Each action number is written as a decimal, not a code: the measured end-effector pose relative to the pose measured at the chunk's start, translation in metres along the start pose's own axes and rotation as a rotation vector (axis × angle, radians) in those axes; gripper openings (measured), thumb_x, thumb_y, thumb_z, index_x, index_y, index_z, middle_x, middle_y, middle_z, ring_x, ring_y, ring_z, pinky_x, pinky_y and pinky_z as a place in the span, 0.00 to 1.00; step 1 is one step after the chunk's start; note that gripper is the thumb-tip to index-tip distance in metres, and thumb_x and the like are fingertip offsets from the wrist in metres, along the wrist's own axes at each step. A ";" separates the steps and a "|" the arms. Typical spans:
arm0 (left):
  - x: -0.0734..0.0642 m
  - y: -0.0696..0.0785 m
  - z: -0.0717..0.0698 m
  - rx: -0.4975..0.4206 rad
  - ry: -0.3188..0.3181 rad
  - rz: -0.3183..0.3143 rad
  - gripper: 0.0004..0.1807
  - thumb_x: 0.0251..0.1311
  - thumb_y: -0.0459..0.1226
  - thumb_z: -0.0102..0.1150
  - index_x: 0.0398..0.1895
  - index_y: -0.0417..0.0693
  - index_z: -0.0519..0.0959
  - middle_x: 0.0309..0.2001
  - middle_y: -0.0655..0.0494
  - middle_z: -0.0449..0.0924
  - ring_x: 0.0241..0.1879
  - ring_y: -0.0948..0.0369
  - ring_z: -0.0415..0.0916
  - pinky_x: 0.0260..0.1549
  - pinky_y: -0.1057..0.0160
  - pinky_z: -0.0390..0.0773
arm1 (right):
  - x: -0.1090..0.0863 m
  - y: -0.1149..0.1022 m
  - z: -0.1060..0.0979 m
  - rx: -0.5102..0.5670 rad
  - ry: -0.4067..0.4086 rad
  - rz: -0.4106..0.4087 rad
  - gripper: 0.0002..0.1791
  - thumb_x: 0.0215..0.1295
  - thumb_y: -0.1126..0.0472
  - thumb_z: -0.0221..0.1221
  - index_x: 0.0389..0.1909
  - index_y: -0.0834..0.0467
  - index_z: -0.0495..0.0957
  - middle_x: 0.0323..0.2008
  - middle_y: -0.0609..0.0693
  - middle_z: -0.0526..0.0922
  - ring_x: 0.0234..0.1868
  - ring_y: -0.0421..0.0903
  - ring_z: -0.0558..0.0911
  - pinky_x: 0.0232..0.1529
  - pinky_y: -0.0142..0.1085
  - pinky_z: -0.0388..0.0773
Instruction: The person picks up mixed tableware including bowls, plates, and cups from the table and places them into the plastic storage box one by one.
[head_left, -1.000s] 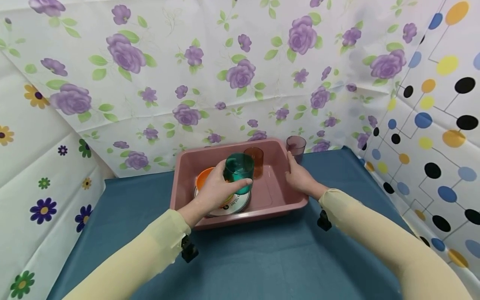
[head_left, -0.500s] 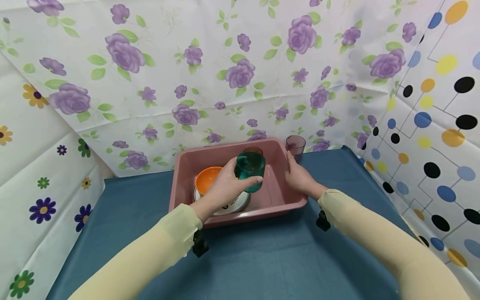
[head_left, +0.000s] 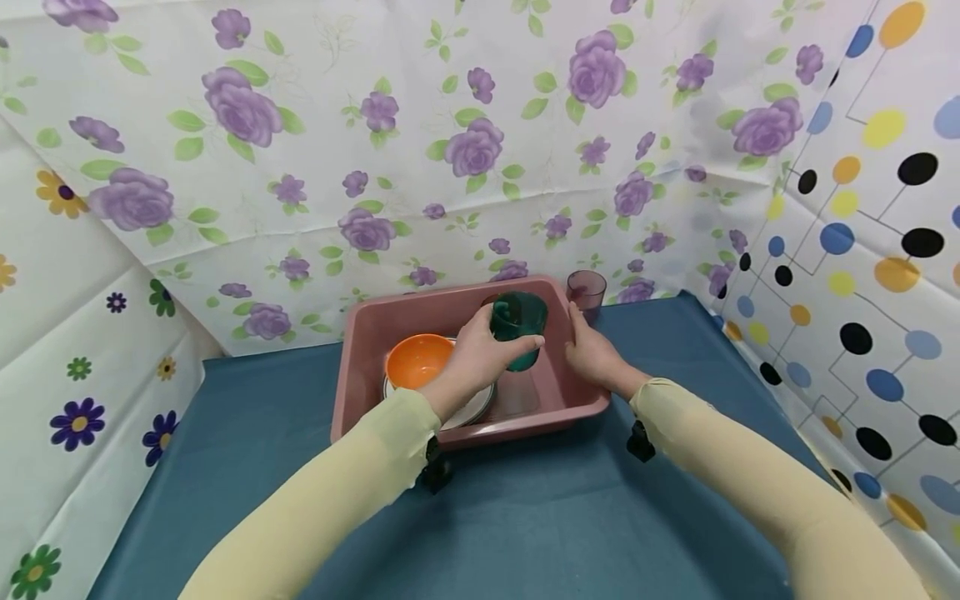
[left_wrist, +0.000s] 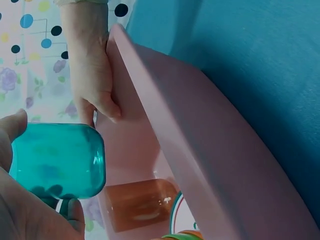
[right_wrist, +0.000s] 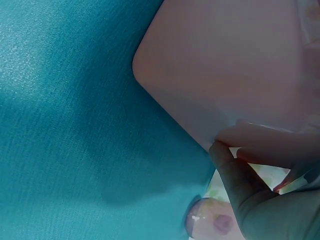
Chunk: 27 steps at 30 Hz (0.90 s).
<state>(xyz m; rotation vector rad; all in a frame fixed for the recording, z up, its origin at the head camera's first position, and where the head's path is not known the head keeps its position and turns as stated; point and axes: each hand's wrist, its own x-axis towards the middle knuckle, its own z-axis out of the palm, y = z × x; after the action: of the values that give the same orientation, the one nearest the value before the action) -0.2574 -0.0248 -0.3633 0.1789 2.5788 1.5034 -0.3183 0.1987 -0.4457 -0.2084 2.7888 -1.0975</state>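
Note:
My left hand [head_left: 480,354] grips a teal see-through tumbler [head_left: 519,317] above the right half of a pink plastic basin [head_left: 540,423]. In the left wrist view the thumb and fingers lie on opposite sides of this tumbler [left_wrist: 60,160]. My right hand [head_left: 596,354] holds the basin's right wall, its thumb [left_wrist: 107,106] inside the rim. Within the basin, an orange bowl [head_left: 420,358] sits on white plates [head_left: 476,408] at the left. An amber tumbler [left_wrist: 140,205] stands inside too; the teal one and my left hand mostly hide it in the head view.
A purple see-through tumbler [head_left: 587,290] stands outside the basin, just behind my right hand. Blue cloth [head_left: 540,525] covers the table. A flowered sheet [head_left: 420,167] rises close behind the basin, and a dotted sheet [head_left: 862,333] borders the right side.
My left hand has carried the teal tumbler rightward and slightly back over the basin, uncovering the orange bowl and covering the amber tumbler. The right hand keeps its place on the basin.

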 end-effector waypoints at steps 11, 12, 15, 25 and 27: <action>0.031 0.007 0.014 0.007 -0.010 -0.001 0.49 0.60 0.53 0.72 0.77 0.42 0.60 0.69 0.46 0.69 0.63 0.49 0.71 0.60 0.48 0.76 | 0.001 0.003 0.001 0.026 -0.002 -0.014 0.42 0.77 0.67 0.43 0.82 0.57 0.28 0.19 0.57 0.74 0.14 0.47 0.70 0.21 0.39 0.69; 0.032 0.006 0.015 0.007 -0.014 0.002 0.47 0.60 0.52 0.73 0.76 0.42 0.61 0.68 0.46 0.70 0.62 0.49 0.72 0.59 0.48 0.77 | 0.001 0.004 0.001 0.026 -0.003 -0.015 0.42 0.77 0.67 0.43 0.82 0.57 0.28 0.19 0.56 0.73 0.13 0.47 0.69 0.20 0.39 0.68; 0.036 0.006 0.019 0.013 -0.024 0.000 0.45 0.60 0.51 0.73 0.74 0.42 0.63 0.65 0.47 0.73 0.60 0.50 0.74 0.58 0.49 0.78 | 0.001 0.003 0.002 0.025 -0.001 -0.019 0.42 0.77 0.67 0.43 0.82 0.58 0.29 0.19 0.55 0.73 0.13 0.45 0.67 0.20 0.38 0.67; 0.046 0.000 0.029 0.163 -0.021 -0.045 0.48 0.59 0.54 0.73 0.74 0.37 0.63 0.66 0.41 0.73 0.60 0.48 0.76 0.57 0.49 0.78 | 0.000 0.002 0.000 -0.002 -0.007 -0.007 0.43 0.79 0.64 0.44 0.82 0.55 0.28 0.31 0.65 0.80 0.15 0.46 0.70 0.22 0.40 0.67; 0.048 -0.001 0.031 0.189 -0.023 -0.063 0.50 0.59 0.54 0.73 0.75 0.36 0.61 0.68 0.40 0.71 0.61 0.48 0.75 0.58 0.49 0.78 | 0.000 0.002 -0.001 -0.006 -0.008 -0.005 0.43 0.79 0.64 0.44 0.82 0.55 0.27 0.27 0.62 0.80 0.15 0.46 0.69 0.22 0.40 0.66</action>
<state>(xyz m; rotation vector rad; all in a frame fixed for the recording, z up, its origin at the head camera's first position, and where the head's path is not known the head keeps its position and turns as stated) -0.2986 0.0097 -0.3830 0.1332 2.6797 1.2290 -0.3185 0.2004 -0.4465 -0.2202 2.7862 -1.0879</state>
